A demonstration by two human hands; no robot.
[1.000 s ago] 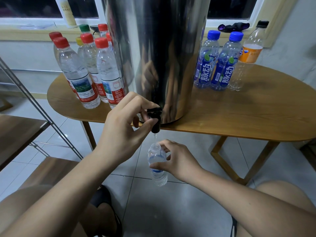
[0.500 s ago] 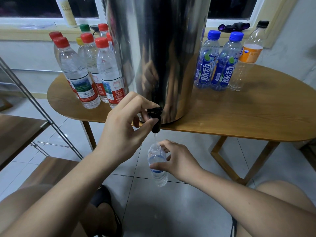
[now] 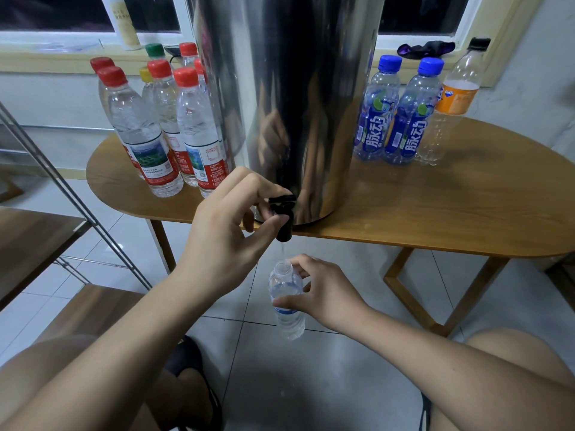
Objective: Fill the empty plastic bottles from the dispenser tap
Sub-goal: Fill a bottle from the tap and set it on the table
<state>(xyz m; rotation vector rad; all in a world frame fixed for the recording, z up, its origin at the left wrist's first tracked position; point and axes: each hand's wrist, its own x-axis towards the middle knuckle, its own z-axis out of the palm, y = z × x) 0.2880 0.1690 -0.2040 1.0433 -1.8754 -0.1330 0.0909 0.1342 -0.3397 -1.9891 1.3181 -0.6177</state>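
The steel dispenser (image 3: 289, 88) stands upright on the wooden worktop (image 3: 451, 213), close to its front edge, with the black tap (image 3: 283, 219) projecting past that edge. The left grip (image 3: 227, 231) is closed on the tap: the index finger is curled over the top of the lever and the thumb presses against the side of the spout. A thin stream of water (image 3: 283, 251) falls from the spout. The right grip (image 3: 323, 290) is closed round the small clear bottle (image 3: 287, 303), with the thumb across the front of its body and the fingers curled behind its shoulder and neck. This bottle is uncapped. It is held in the air over the tiled floor (image 3: 311, 384), in front of the worktop, with its mouth directly below the spout and apart from it; the stream enters the mouth. The fill level cannot be read. To the left of the dispenser stands a cluster of red-capped bottles (image 3: 196, 135), with one green cap and one yellow cap among them. To the right stand two blue-capped bottles (image 3: 401, 119) side by side, with an orange-labelled bottle (image 3: 451, 98) just beside them.
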